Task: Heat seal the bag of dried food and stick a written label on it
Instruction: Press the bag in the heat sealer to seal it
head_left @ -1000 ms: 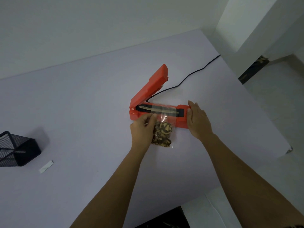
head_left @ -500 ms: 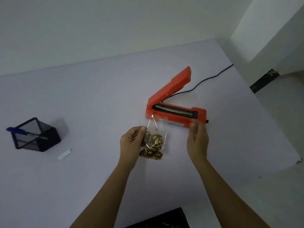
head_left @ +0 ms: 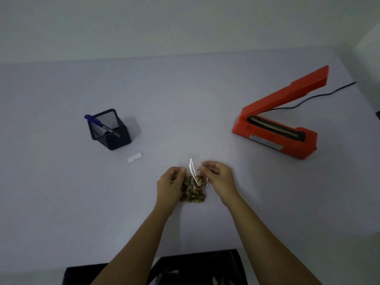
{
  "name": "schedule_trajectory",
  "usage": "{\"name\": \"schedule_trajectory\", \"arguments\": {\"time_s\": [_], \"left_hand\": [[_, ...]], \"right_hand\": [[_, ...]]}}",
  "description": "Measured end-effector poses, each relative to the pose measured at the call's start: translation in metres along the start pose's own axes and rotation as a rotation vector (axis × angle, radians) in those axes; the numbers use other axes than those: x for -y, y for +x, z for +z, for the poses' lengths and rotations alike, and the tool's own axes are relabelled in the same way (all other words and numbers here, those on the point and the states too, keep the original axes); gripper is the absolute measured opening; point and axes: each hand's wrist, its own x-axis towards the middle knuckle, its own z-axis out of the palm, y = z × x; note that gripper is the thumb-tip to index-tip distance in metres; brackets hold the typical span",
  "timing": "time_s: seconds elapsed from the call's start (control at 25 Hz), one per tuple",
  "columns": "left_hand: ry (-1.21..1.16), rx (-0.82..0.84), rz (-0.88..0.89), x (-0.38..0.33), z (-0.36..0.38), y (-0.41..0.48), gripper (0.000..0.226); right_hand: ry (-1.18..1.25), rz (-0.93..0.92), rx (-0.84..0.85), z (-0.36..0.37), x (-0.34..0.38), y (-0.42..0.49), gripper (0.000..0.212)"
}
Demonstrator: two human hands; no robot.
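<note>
The fingertips (head_left: 182,171) of the left hand (head_left: 170,185) were curled in and pinched the left edge of the clear bag (head_left: 193,189) near its top. Those of the right hand (head_left: 219,177) pinched the opposite edge, thumb and forefinger pressed together on the plastic and the other fingers tucked loosely behind. Between the two pinches the empty top of the bag stood up, with a bright crease of light along it. Whether its mouth was sealed could not be told. The dried food (head_left: 194,195), brown and mottled, sat bunched in the lower part of the bag, which hung between the hands over the near middle of the pale table (head_left: 185,95); whether its bottom touched the surface could not be told. Both forearms reached in from the near edge. Well apart to the right and farther back stood the orange heat sealer (head_left: 275,136), its arm (head_left: 287,93) raised open above the sealing strip and its black cord (head_left: 320,95) trailing towards the right edge. Off to the left stood a black mesh pen holder (head_left: 113,134) with a blue pen (head_left: 95,122) leaning in it. Just beside its near right corner a small white label (head_left: 134,157) lay flat on the table.
</note>
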Motion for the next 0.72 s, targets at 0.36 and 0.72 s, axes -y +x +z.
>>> {"name": "schedule_trajectory", "arguments": {"time_s": [0.36,0.72], "left_hand": [[0.297,-0.012,0.044,0.003,-0.010,0.019,0.009],[0.358,0.013,-0.032,-0.006,-0.012,0.041,0.012]], "right_hand": [[-0.107,-0.008,0.069,0.003,-0.009,0.021,0.011],[-0.277,-0.023,0.005,-0.007,-0.004,0.039,0.006]]}}
